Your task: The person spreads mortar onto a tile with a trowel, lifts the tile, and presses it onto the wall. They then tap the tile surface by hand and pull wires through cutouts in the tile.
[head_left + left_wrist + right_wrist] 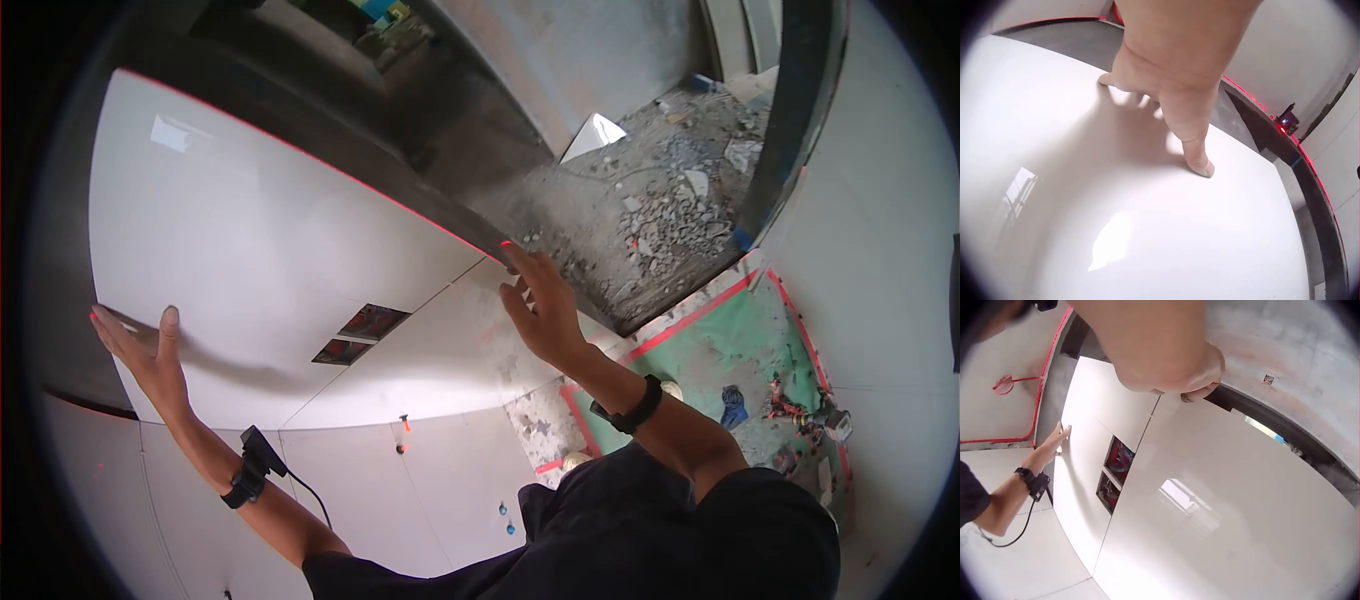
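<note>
A large glossy white tile (250, 230) covers the wall at left in the head view. Two electrical box openings (374, 320) sit by its seam with a neighbouring white tile (1241, 487). My left hand (148, 358) lies at the outer edge of the first tile, thumb and fingers spread; in the left wrist view the thumb (1200, 164) rests on its glossy face. My right hand (543, 312) is at the top edge near the seam, index finger extended with red laser light on its tip. Its other fingers are bent and partly hidden.
A red laser line (300, 150) runs along the top edge. Beyond the opening lies rubble (680, 230). Green floor sheeting (700, 350) with red tape is below right, with a power tool (835, 425) on it. A laser level (1286, 120) glows in the left wrist view.
</note>
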{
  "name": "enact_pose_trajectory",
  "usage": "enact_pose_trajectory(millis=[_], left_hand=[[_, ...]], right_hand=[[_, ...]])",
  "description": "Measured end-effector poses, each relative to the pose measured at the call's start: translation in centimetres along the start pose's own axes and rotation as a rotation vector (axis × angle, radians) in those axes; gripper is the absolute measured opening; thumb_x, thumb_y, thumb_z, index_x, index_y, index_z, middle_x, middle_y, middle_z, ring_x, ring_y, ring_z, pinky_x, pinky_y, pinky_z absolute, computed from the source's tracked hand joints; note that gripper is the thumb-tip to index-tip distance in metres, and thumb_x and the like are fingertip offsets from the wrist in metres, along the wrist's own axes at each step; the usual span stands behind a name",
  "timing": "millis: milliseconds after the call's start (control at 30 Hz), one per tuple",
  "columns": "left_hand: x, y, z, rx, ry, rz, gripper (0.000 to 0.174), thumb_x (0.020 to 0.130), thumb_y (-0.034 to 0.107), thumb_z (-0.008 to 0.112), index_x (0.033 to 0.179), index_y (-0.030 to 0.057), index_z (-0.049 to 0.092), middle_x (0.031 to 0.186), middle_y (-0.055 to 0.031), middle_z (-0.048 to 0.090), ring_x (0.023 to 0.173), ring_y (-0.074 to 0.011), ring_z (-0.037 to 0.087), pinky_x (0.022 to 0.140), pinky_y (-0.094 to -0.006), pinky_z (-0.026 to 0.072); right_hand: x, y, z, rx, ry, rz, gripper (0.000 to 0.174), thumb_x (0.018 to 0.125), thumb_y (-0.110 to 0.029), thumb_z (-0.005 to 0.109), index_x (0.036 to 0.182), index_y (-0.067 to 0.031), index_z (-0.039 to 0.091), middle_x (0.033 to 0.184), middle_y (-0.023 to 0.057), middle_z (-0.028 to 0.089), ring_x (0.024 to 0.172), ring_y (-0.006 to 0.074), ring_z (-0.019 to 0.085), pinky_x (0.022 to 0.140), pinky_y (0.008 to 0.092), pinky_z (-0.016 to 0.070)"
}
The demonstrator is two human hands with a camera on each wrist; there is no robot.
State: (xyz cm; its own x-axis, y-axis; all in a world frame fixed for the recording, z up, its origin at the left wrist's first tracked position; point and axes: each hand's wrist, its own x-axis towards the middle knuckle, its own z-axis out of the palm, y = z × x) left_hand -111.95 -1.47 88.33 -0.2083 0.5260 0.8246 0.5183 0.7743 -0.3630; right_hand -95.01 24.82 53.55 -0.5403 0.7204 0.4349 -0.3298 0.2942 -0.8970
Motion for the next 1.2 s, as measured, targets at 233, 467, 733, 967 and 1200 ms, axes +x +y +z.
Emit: enact_pose_trajectory(millis=[233,467,733,967,1200], left_hand=[[-0.3,-0.1,0.0,0.002,-0.097,-0.113,0.106,0.084,0.052,0.070,0.156,0.0068,0.007,0.161,-0.0202,0.005,0.150,-0.0333,0.004,0.120,-0.0497,0.0146],[-0.3,0.1,-0.2,-0.102,-0.145,-0.174,0.107,0.083,0.052,0.070,0.155,0.0061,0.006,0.161,-0.0203,0.005,0.149,-0.0342,0.007,0.120,-0.0499,0.0153],[-0.5,-1.3,-0.2,-0.065,-0.169,-0.215,0.112,0.080,0.053,0.071,0.155,0.0063,0.002,0.161,-0.0211,0.006,0.148,-0.0386,0.008,0.119,-0.0539,0.0169],[-0.6,-1.2,-0.2,-0.048,-0.162,-0.249,0.114,0.077,0.060,0.070,0.156,0.0137,0.001,0.161,-0.0202,0.005,0.147,-0.0409,0.011,0.116,-0.0609,0.0190],[-0.6,-1.7,-0.4,0.006,-0.162,-0.238,0.115,0.077,0.066,0.067,0.156,0.0163,0.001,0.162,-0.0179,0.006,0.147,-0.0406,0.012,0.115,-0.0607,0.0212]], right_hand=[[2.7,2.8,1.1,0.045,-0.097,-0.118,0.023,0.086,-0.022,0.072,0.103,-0.0083,0.064,0.084,0.0069,0.058,0.059,0.0209,0.057,0.051,0.0338,0.0453],[5.4,3.5,1.2,0.031,-0.168,-0.153,0.023,0.079,-0.024,0.080,0.078,-0.0062,0.065,0.070,0.0061,0.059,0.050,0.0157,0.056,0.046,0.0291,0.0419],[5.2,3.9,0.7,0.103,-0.180,-0.142,0.022,0.084,-0.027,0.075,0.083,-0.0081,0.064,0.067,0.0044,0.054,0.051,0.0205,0.053,0.045,0.0344,0.0396],[6.0,3.5,0.6,0.170,-0.183,-0.205,0.019,0.079,-0.020,0.080,0.085,-0.0072,0.068,0.071,0.0061,0.058,0.051,0.0197,0.054,0.046,0.0316,0.0400],[6.6,4.1,0.4,0.181,-0.252,-0.307,0.013,0.080,-0.015,0.078,0.084,-0.0087,0.067,0.073,0.0037,0.058,0.064,0.0206,0.058,0.051,0.0339,0.0429]])
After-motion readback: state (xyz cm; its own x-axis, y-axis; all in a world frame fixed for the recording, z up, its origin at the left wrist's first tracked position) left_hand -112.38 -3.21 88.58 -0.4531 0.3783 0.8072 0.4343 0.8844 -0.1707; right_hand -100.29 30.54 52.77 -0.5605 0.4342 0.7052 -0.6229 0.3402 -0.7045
